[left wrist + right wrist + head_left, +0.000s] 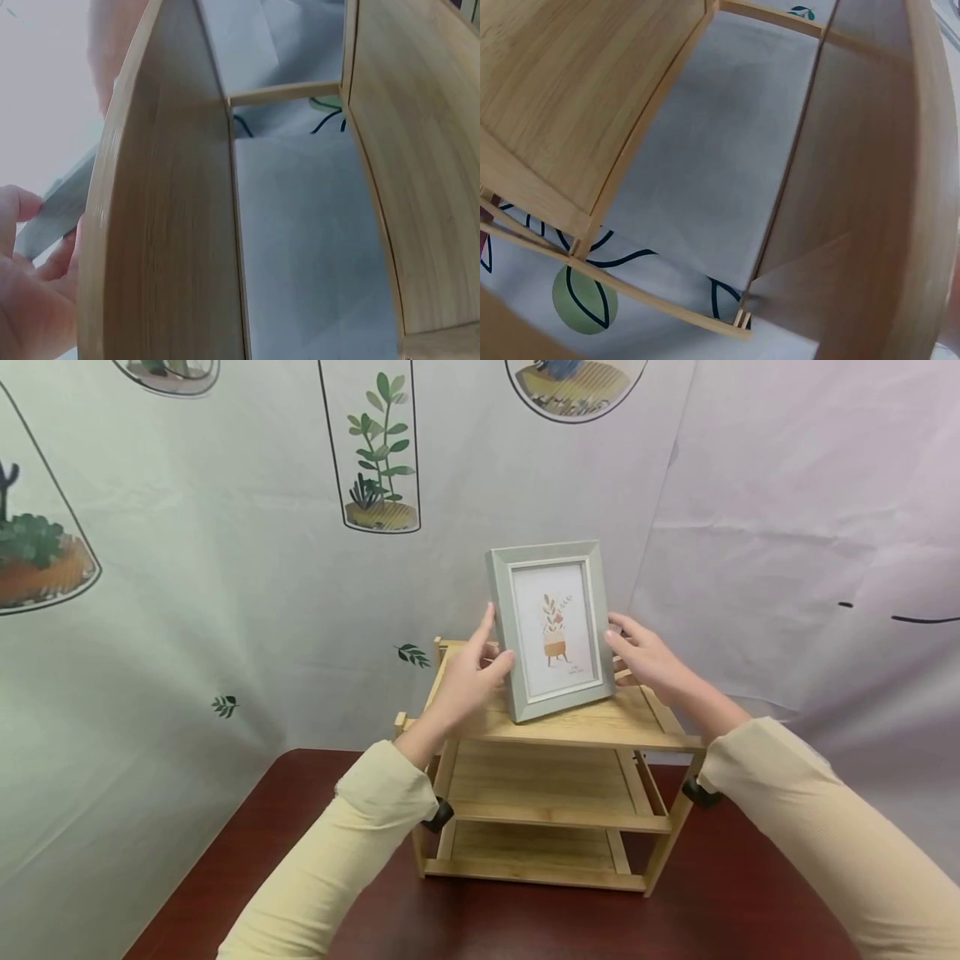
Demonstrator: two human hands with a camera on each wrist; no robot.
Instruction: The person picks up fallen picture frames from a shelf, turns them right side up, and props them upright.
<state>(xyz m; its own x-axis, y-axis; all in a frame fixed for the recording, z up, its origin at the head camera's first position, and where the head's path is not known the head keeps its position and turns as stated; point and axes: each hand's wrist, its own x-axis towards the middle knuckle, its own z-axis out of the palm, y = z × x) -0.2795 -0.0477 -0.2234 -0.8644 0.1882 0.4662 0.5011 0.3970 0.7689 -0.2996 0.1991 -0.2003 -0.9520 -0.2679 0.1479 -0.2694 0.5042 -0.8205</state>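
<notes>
A pale grey-green picture frame (501, 602) with a potted-plant print stands slightly tilted over the top shelf of a wooden rack (555, 817). Whether its lower edge touches the shelf, I cannot tell. My left hand (468, 677) grips the left side, thumb in front and index finger stretched up along the edge. On the opposite side my right hand (648, 656) holds the right edge, some fingers hidden behind it. In the left wrist view, the left hand (34, 300) pinches the frame's edge (64, 210) beyond a shelf board. Shelf boards fill most of the right wrist view.
The rack has three tiers and stands on a dark red table (300, 810). Behind it hangs a pale cloth (247, 568) printed with plants. Both sleeved forearms pass close to the rack's front corners, a dark wrist camera (438, 816) near the left post.
</notes>
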